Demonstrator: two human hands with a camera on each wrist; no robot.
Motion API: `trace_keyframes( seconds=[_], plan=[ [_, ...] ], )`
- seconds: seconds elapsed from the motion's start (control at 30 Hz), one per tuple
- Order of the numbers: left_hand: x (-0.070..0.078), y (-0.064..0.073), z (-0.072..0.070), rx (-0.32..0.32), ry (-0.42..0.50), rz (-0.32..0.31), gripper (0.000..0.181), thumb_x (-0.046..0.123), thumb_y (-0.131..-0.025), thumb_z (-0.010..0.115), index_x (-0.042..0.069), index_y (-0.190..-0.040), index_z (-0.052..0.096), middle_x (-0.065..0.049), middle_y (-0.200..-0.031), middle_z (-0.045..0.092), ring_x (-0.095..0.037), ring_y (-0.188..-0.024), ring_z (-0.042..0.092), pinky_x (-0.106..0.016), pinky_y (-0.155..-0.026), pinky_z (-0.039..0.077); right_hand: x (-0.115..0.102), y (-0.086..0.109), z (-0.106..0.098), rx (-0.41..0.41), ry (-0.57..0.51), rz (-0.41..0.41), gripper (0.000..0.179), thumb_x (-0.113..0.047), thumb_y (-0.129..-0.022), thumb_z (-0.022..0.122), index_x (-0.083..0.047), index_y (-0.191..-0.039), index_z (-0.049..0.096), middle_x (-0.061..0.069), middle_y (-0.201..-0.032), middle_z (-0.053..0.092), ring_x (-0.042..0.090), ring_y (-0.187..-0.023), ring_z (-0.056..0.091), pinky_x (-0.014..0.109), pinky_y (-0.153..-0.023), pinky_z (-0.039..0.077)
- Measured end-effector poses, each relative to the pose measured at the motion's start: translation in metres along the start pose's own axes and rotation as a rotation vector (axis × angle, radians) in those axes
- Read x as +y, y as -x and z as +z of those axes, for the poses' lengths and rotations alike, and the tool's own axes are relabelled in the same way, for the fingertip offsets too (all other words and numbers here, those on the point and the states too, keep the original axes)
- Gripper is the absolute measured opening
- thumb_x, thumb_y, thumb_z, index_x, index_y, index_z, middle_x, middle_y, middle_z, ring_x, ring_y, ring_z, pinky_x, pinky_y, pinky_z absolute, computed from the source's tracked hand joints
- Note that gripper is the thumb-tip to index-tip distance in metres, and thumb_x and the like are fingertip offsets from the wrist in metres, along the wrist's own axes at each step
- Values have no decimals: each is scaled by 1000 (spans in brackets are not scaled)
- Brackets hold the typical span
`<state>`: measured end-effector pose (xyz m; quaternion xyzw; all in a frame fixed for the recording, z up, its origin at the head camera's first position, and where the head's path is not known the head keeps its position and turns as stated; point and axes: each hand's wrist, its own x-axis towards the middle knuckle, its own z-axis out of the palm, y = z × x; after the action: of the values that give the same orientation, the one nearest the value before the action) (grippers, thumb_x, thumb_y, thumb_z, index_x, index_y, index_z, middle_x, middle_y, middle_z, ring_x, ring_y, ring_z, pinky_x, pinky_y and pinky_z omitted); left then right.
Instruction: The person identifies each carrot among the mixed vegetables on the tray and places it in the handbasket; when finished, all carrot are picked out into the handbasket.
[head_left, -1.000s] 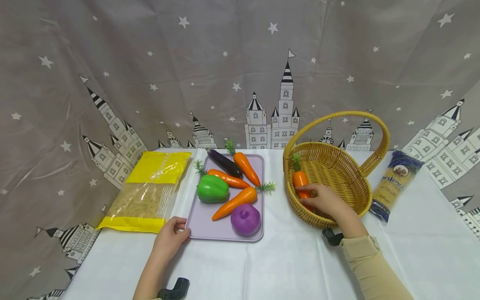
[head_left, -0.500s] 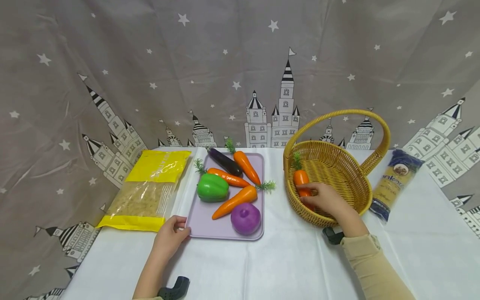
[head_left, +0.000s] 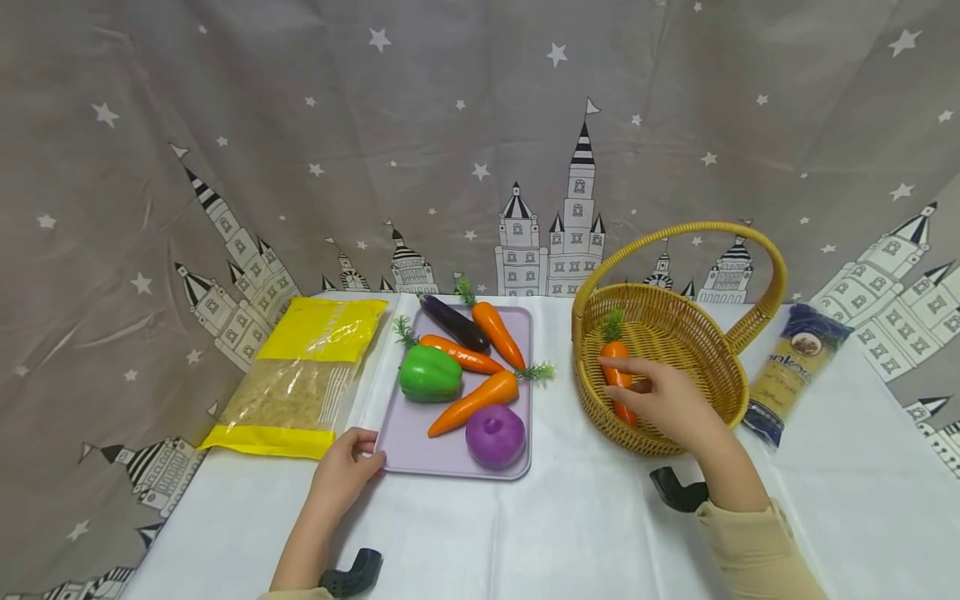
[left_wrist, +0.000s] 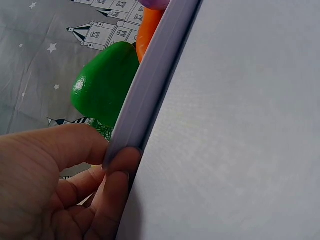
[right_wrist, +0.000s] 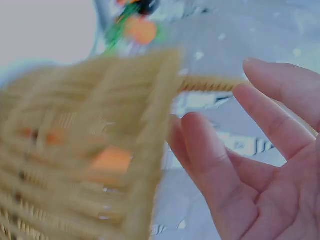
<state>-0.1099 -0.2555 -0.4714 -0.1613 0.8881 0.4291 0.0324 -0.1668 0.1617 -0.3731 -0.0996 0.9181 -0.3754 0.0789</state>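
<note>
My left hand (head_left: 341, 475) pinches the near left corner of a lilac tray (head_left: 412, 450); the left wrist view shows thumb and fingers on its rim (left_wrist: 142, 100). On the tray lie a green bell pepper (head_left: 430, 374), a purple onion (head_left: 495, 436), an eggplant (head_left: 453, 323) and three carrots, one of them nearest the onion (head_left: 476, 404). Inside the wicker basket (head_left: 667, 337) another carrot (head_left: 615, 351) lies along the left side. Over it is my right hand (head_left: 667, 404), fingers spread and holding nothing; the right wrist view shows the palm (right_wrist: 280, 200) beside the blurred basket wall.
The basket's tall arched handle (head_left: 705, 227) rises behind the right hand. A yellow-topped clear bag (head_left: 300, 375) lies left of the tray, and a blue and tan packet (head_left: 798, 367) right of the basket. A grey castle-print curtain (head_left: 450, 150) hangs behind the white tablecloth (head_left: 570, 517).
My right hand has let go of the carrot in the basket and drawn slightly back to the right, its fingers parting. The left hand has stayed on the tray corner.
</note>
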Motion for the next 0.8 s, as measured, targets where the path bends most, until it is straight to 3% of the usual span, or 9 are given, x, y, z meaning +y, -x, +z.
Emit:
trace_keyframes(
  seconds=[0.17,0.3,0.5,0.8],
  plan=[
    [0,0,0,-2,3,7,32,11,-85,66,-3,-113,58,-12,-94,62,-18,-71,58,-28,-67,52,-15,12,14,18,-34,-83,41,-29,-88,70,-21,-128,64,12,-121,62,24,-94,59,35,-74,50],
    [0,0,-1,-1,4,5,32,11,-85,66,-3,-113,58,-12,-94,62,-18,-70,59,-27,-66,51,-20,10,32,0,-86,-121,37,-23,-88,71,-20,-124,67,5,-117,66,19,-91,60,35,-76,50],
    [1,1,-1,-5,10,2,32,11,-85,65,-3,-113,58,-11,-93,62,-17,-69,59,-28,-66,51,-23,-6,61,-48,-205,-98,40,-19,-87,70,-15,-126,65,13,-118,65,18,-87,65,33,-75,53],
    [0,0,0,1,-3,-3,32,12,-85,65,-3,-113,58,-11,-94,62,-17,-70,58,-27,-65,50,-30,-36,95,-69,-233,-60,44,-18,-88,69,-16,-132,60,18,-122,61,28,-95,66,37,-75,54]
  ],
)
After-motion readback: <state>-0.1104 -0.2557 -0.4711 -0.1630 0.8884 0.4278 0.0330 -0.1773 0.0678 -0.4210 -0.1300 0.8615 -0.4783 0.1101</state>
